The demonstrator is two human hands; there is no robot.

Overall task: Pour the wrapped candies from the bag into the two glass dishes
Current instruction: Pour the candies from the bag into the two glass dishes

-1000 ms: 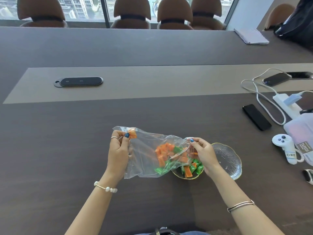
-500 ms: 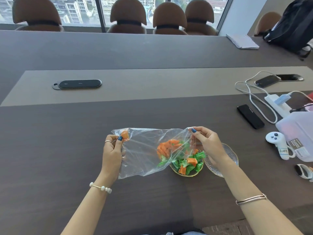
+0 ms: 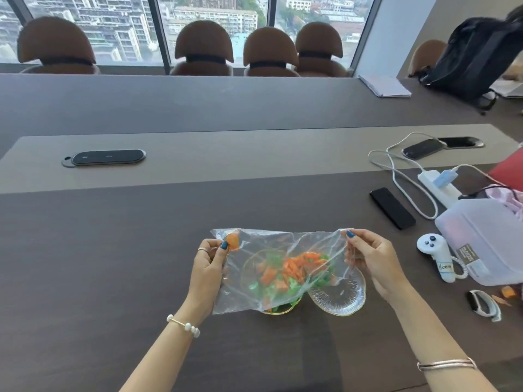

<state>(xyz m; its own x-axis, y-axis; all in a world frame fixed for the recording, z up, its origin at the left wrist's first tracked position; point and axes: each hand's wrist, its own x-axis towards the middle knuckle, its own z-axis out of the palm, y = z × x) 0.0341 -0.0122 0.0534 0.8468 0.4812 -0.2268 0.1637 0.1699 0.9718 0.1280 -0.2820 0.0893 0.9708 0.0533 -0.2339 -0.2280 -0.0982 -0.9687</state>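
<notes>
A clear plastic bag (image 3: 254, 295) hangs stretched between my two hands above the dishes. My left hand (image 3: 208, 271) pinches its left top corner, where one orange candy (image 3: 233, 241) is caught. My right hand (image 3: 370, 257) grips the right top corner. Orange and green wrapped candies (image 3: 294, 268) bunch in the bag's lower middle. Behind the bag, the left glass dish (image 3: 278, 311) holds green and orange candies. The right glass dish (image 3: 338, 298) with a gold rim touches it and looks bare.
To the right lie a black phone (image 3: 392, 207), a white controller (image 3: 437, 254), a translucent plastic box (image 3: 486, 239), a power strip (image 3: 437, 186) with cables and a wristband (image 3: 484, 305). A flat black device (image 3: 106, 157) sits far left. Chairs line the far side.
Both hands have lifted and spread the bag wider. The candies inside have slid toward the right, over where the two dishes meet. My right hand has moved up and off the right dish.
</notes>
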